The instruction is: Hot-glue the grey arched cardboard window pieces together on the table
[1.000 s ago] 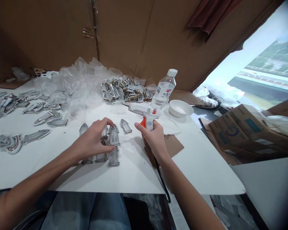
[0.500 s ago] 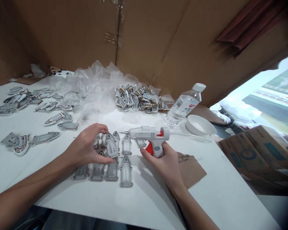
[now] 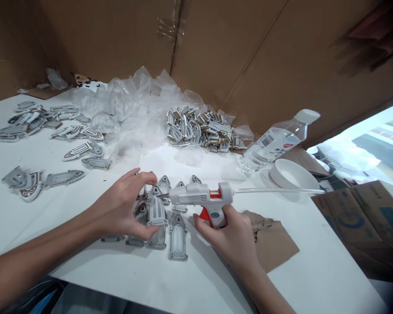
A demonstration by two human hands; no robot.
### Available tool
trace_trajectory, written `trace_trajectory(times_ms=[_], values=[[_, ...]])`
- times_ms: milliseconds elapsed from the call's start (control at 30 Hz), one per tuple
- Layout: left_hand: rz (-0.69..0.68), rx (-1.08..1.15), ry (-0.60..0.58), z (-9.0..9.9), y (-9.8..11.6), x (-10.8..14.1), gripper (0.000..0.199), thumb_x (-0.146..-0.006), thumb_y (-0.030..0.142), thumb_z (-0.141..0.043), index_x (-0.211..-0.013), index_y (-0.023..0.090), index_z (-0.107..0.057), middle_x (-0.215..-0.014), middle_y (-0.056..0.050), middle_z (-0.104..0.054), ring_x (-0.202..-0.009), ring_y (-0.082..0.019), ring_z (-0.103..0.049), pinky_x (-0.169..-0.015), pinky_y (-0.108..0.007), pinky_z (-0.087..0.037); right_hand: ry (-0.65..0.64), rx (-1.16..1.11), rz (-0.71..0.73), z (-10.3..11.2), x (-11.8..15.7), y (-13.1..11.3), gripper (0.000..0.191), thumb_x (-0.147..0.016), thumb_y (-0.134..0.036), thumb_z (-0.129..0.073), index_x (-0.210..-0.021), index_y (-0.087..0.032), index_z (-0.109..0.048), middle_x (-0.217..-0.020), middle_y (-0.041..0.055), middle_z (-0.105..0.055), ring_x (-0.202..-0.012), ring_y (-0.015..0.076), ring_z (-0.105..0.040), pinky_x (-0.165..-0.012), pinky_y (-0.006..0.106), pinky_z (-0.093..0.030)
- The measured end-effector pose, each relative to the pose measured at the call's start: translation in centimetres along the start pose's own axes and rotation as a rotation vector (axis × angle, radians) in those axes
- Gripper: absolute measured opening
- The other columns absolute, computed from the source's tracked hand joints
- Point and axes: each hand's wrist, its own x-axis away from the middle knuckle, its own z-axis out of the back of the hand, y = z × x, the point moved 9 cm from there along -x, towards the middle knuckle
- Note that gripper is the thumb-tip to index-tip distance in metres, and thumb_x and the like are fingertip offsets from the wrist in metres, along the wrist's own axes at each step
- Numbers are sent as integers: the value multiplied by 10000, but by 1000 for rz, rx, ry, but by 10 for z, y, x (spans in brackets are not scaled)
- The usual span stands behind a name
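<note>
My right hand (image 3: 232, 235) is wrapped round the handle of a white hot glue gun (image 3: 196, 196) with a red trigger. A clear glue stick (image 3: 278, 190) juts from its back end. The gun's nozzle points left, at the tip of a small grey arched piece (image 3: 157, 210). My left hand (image 3: 126, 207) curves round that piece, thumb at its lower end and fingers near its top, keeping it tilted above the others. More such pieces lie in rows beneath, one arched piece (image 3: 178, 237) showing plainly; my left hand hides some.
Behind stands a heap of grey and brown pieces (image 3: 203, 131), with crumpled clear plastic bags (image 3: 131, 109) beside it. A water bottle (image 3: 275, 141) leans near a white bowl (image 3: 293, 176). Torn cardboard (image 3: 275, 244) lies right of my right hand. Loose pieces (image 3: 65, 178) are scattered left.
The view has shifted a little. The glue gun's nozzle has come closer to the tip of the held arched piece, and the gun now overlaps the row behind it.
</note>
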Motion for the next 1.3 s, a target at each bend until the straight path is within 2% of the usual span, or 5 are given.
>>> trace_trajectory(times_ms=[333, 600, 933, 1167, 1300], values=[[57, 45, -16, -2, -5, -1, 703, -565, 329, -764, -1148, 234, -382, -1041, -35, -626, -999, -272, -662, -1107, -516, -330, 52, 32, 77, 1, 3, -5, 398, -682, -328, -611, -538, -247, -248, -376, -91, -309, -350, 67, -294, -386, 212, -253], [66, 45, -13, -3, -5, -1, 696, -567, 340, -760, -1132, 239, -365, -1042, -42, -633, -1012, -271, -658, -1091, -520, -346, 17, 25, 68, 0, 3, -5, 374, -662, -283, -597, -525, -249, -250, -365, -86, -325, -342, 72, -304, -391, 221, -265], [55, 14, -35, -4, -6, -1, 698, -590, 361, -763, -1154, 230, -374, -1079, -47, -609, -1022, -278, -650, -1110, -534, -330, 61, 53, 75, 3, 2, -8, 436, -705, -360, -610, -538, -250, -223, -361, -79, -347, -334, 72, -337, -391, 221, -271], [26, 7, -53, -6, -7, 0, 701, -614, 365, -757, -1186, 233, -372, -1119, -65, -603, -1071, -311, -633, -1087, -548, -356, 120, 87, 94, 9, 3, -10, 456, -721, -443, -632, -538, -247, -263, -366, -73, -385, -333, 80, -382, -401, 220, -299], [4, 5, -60, -5, -4, 0, 722, -624, 357, -757, -1209, 232, -352, -1128, -62, -603, -1086, -303, -627, -1118, -550, -313, 103, 86, 61, 9, 2, -6, 421, -710, -443, -642, -538, -239, -317, -381, -67, -415, -348, 87, -416, -412, 222, -318]])
